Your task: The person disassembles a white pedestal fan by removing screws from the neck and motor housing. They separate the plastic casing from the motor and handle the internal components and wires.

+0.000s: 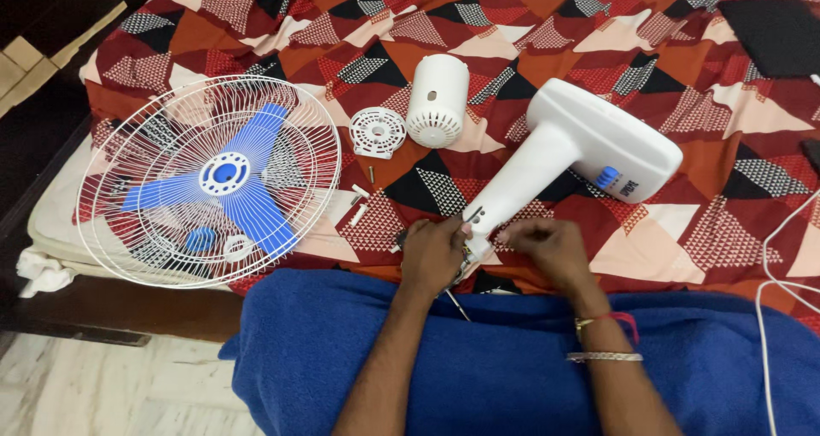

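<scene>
Both forearms extend forward over a blue cloth [478, 359] covering the lap. The left hand [433, 252] is curled, knuckles up, fingers closed on the lower end of the white fan stand [564, 150]. The right hand [551, 246] is bent inward, fingertips pinched at the same end; what they pinch cannot be told. The stand lies tilted on the patterned bedsheet [683, 222], its wide base toward the upper right. Small white screws [360, 202] lie just left of the hands. Farther left, the white fan guard [207, 180] with blue blades reaches the mattress edge. Beyond, a round vented cap [377, 132] and motor cover [437, 99] lie side by side.
</scene>
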